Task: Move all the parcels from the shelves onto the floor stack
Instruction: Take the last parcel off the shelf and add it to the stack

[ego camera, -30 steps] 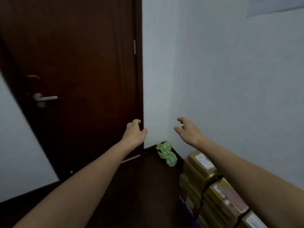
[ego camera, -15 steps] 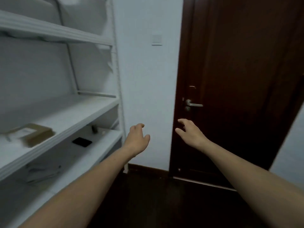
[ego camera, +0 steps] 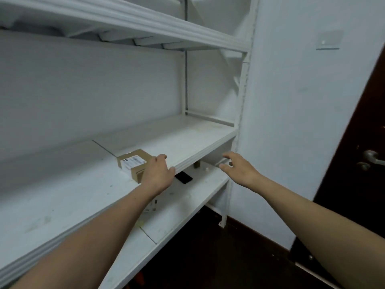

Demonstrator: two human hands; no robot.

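Note:
One small brown cardboard parcel (ego camera: 133,163) with a white label lies on the middle white shelf (ego camera: 187,140), near its front edge. My left hand (ego camera: 158,174) is at the parcel's right end, fingers apart, covering part of it; whether it touches the box I cannot tell. My right hand (ego camera: 239,168) hovers open in front of the shelf's right end, holding nothing. The floor stack is out of view.
A lower shelf (ego camera: 183,203) carries a flat black object (ego camera: 183,177) and small bits of clutter. The upper shelf (ego camera: 145,19) overhangs above. A white wall with a light switch (ego camera: 328,40) and a dark door with a handle (ego camera: 373,159) stand to the right. Dark floor lies below.
My view has swung left from the door and the floor stack to the shelves. Both hands have come forward to the middle shelf, the left one reaching the parcel.

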